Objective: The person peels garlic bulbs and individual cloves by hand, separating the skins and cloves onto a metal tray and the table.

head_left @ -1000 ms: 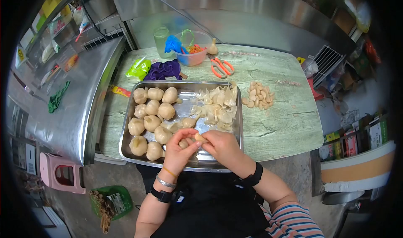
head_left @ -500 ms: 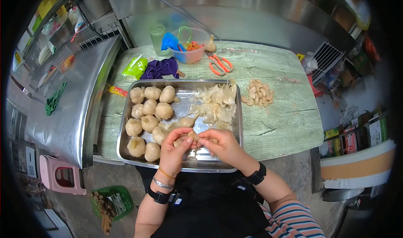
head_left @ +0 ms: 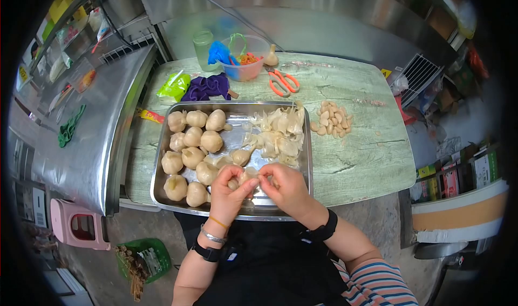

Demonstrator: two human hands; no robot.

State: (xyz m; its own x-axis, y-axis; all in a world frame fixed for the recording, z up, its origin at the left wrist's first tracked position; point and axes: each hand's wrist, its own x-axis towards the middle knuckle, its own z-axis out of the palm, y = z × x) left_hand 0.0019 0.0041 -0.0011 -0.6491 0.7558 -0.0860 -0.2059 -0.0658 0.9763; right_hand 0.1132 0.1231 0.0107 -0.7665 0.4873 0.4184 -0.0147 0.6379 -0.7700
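Pinching a garlic piece between fingers of left hand and right hand over tray, presumably to catch skins away from peeled cloves on table.

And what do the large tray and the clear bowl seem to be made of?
The tray looks like stainless steel, smooth and shiny: its silvery floor gives bright reflections. The bowl is probably plastic, translucent: colours show through its wall, but glass is possible.

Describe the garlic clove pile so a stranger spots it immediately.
Find the pale green table, then the metal tray on it. Right of the tray lies the pile of cloves: small, bare pieces, unlike the whole bulbs and papery skins inside.
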